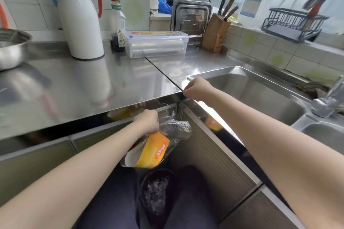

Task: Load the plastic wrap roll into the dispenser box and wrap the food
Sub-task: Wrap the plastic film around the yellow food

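Steel counter (83, 87) runs across my view, meeting a sink (251, 95) at the corner. Taking the dispenser box (156, 43) as my mark: it sits at the back of the counter, clear plastic, lid down, with the wrap roll (156, 47) showing through its front wall. Just left of the box stand a small dark jar (117, 42) and a bottle (117, 16); further left, a white and red thermos (79, 15) and a metal bowl (11, 50) at the edge of view. Right of the box a knife block (216, 33) holds three knives, and steel trays (191, 15) lean behind the box.

Well in front of the box, below the counter edge, my left hand (147, 121) grips crumpled clear film (175, 128) and an orange carton (152, 152) above a dark bin (158, 189). My right hand (197, 88) rests at the counter's front corner, fingers curled under; whether they pinch anything I cannot tell.
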Available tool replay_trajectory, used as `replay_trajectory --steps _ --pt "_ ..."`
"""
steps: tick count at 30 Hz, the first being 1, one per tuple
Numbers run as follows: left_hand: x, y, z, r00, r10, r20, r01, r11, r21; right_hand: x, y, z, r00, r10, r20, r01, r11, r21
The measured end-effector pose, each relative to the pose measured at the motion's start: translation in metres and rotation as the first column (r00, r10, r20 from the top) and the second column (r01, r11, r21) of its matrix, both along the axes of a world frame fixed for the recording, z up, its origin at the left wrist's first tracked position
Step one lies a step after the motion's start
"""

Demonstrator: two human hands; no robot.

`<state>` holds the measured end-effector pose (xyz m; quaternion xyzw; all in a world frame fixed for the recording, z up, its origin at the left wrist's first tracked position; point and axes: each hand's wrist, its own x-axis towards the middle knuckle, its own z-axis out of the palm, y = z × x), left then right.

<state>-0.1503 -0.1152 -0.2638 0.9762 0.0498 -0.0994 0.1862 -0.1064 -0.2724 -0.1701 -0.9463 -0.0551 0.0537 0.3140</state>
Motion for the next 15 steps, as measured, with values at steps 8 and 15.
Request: replay_trajectory --steps 8,15 --pt "0.002 -0.012 -0.047 0.997 0.07 0.015 -0.07 0.997 0.01 -0.001 -0.002 -0.016 0.998 -0.015 -0.063 0.016 1.0 0.014" --pt "0.002 -0.02 -0.078 0.996 0.082 -0.039 -0.081 0.996 0.034 0.003 -0.001 -0.023 0.996 -0.006 -0.086 0.011 0.998 0.057"
